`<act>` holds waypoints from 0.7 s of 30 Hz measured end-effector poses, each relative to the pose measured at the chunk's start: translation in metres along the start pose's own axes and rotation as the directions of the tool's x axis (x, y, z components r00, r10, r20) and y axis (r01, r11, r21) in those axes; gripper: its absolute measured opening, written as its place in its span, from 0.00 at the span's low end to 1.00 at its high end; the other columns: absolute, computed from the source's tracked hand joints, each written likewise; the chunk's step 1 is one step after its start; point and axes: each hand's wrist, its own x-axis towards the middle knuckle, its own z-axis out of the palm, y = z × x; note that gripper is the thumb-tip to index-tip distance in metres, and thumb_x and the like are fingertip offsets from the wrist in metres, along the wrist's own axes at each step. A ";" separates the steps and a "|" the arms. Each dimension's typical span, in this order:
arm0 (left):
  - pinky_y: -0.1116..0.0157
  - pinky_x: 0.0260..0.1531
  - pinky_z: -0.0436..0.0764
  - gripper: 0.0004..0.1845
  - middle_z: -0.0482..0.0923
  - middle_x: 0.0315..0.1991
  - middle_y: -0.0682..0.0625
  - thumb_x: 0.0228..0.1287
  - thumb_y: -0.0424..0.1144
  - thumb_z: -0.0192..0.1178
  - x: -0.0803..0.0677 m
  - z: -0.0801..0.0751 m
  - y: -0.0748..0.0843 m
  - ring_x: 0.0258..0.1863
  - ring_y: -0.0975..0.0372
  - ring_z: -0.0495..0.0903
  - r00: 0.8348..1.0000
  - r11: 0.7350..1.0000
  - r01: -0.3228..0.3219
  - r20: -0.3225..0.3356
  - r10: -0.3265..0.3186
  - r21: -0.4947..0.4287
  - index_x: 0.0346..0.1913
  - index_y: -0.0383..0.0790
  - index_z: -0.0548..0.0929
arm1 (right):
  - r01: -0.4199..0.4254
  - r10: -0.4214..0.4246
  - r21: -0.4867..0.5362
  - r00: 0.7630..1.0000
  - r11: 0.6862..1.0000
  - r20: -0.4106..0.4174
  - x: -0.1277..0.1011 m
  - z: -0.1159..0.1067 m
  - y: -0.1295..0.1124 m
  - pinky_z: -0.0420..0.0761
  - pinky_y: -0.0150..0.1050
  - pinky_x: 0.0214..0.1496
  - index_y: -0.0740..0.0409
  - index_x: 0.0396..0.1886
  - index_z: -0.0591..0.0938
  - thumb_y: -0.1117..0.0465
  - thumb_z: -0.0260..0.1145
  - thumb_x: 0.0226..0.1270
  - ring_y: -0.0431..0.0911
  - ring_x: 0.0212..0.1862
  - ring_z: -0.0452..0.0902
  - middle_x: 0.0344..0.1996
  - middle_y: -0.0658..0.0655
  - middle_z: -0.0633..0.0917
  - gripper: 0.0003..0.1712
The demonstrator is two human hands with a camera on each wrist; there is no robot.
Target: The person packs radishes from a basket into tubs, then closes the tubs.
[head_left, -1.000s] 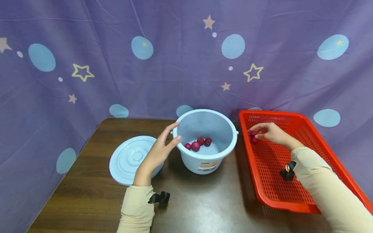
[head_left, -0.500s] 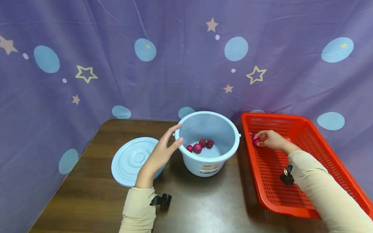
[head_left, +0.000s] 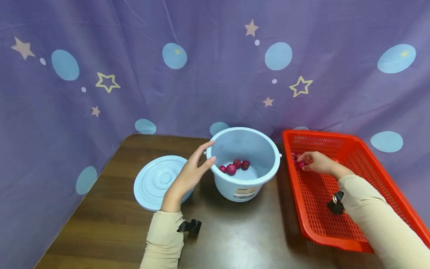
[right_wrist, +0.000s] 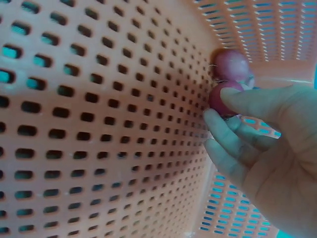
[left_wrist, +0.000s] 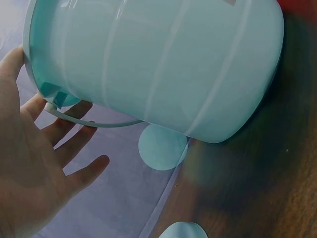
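Basket (head_left: 296, 190), bucket (head_left: 232, 189) and lid (head_left: 157, 180) on a wooden surface (head_left: 111, 213), with a pinch hold on one onion (right_wrist: 221, 101).
The bucket, with four loose onions (head_left: 231, 169) in its bottom, stands between lid and basket. The left grip (head_left: 189, 175), fingers spread, lies at its rim. The right grip (head_left: 318, 163), nearly closed, pinches the onion between thumb and fingers near the basket's far left corner; other onions (right_wrist: 234, 64) lie just beside it. A sound lift probably calls for light, even pressure across the onion's middle and a straight upward path, leaving neighbours undisturbed.
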 end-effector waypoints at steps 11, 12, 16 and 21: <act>0.41 0.69 0.55 0.30 0.54 0.76 0.56 0.73 0.57 0.53 -0.004 0.003 -0.004 0.74 0.58 0.52 1.000 1.000 0.012 -0.015 -0.012 -0.001 0.74 0.65 0.61 | -0.015 0.015 0.000 0.999 1.000 -0.039 -0.012 -0.015 -0.010 0.76 0.40 0.42 0.71 0.46 0.82 0.72 0.68 0.61 0.50 0.40 0.76 0.40 0.62 0.85 0.13; 0.41 0.69 0.55 0.29 0.54 0.76 0.56 0.73 0.57 0.53 -0.004 0.003 -0.003 0.74 0.58 0.52 1.000 1.000 0.013 -0.015 -0.013 -0.002 0.74 0.65 0.61 | -0.020 0.020 0.002 0.999 1.000 -0.044 -0.014 -0.018 -0.011 0.76 0.38 0.41 0.70 0.47 0.82 0.71 0.68 0.62 0.49 0.40 0.76 0.41 0.62 0.85 0.13; 0.42 0.69 0.54 0.29 0.54 0.76 0.57 0.74 0.57 0.53 -0.002 0.006 -0.001 0.74 0.59 0.52 1.000 1.000 0.007 -0.007 -0.007 0.000 0.75 0.66 0.60 | -0.025 0.024 -0.007 0.996 1.000 -0.084 -0.022 -0.028 -0.018 0.75 0.34 0.40 0.68 0.48 0.82 0.71 0.67 0.63 0.48 0.41 0.77 0.43 0.63 0.84 0.13; 0.41 0.68 0.56 0.29 0.54 0.76 0.58 0.74 0.57 0.52 0.001 0.004 0.001 0.74 0.59 0.53 1.000 1.000 0.012 -0.004 -0.012 0.011 0.74 0.67 0.60 | -0.006 0.008 0.017 0.994 1.000 -0.113 -0.028 -0.033 -0.030 0.75 0.30 0.42 0.66 0.49 0.82 0.70 0.66 0.64 0.47 0.42 0.79 0.44 0.62 0.85 0.14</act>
